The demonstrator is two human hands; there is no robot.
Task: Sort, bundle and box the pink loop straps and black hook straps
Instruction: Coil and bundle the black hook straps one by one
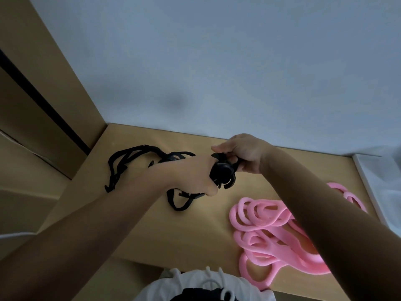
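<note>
My left hand (193, 173) grips a rolled bundle of black hook straps (220, 173) above the middle of the tan table (152, 235). My right hand (240, 152) pinches a strap end at the top of that bundle. Loose black straps (128, 161) trail left from my left hand, and another black loop (180, 202) hangs below it onto the table. A pile of pink loop straps (264, 231) lies on the table at the right, partly hidden by my right forearm.
A white box edge (368, 181) stands at the table's right side. Tan cabinet panels (43, 105) rise at the left, with a pale wall behind. A white drawstring bag (201, 283) with dark contents sits at the near edge.
</note>
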